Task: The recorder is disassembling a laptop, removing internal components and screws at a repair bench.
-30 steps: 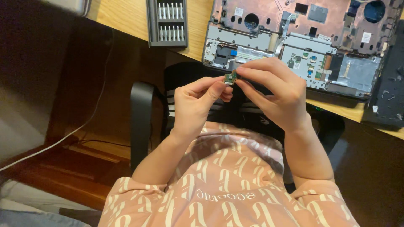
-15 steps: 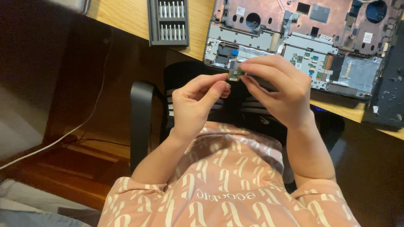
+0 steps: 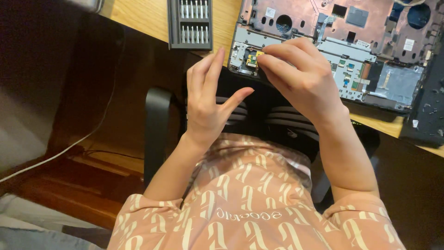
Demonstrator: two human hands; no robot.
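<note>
One small green chip (image 3: 252, 59) sits at the near-left corner of the opened laptop chassis (image 3: 333, 46), pinched by the right hand (image 3: 296, 74). One left hand (image 3: 208, 102) hangs open beside it, fingers spread, holding nothing. A moment ago both hands pinched that chip together above the lap; now it is down at the board. One screwdriver bit case (image 3: 190, 23) lies left on the wooden desk (image 3: 143, 16).

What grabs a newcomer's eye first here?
The opened laptop chassis, copper-toned with bare circuit boards, lies on the wooden desk at top right. The right hand pinches a small green part at its near-left corner, with the left hand open beside it. A dark screwdriver bit case sits top centre.
</note>
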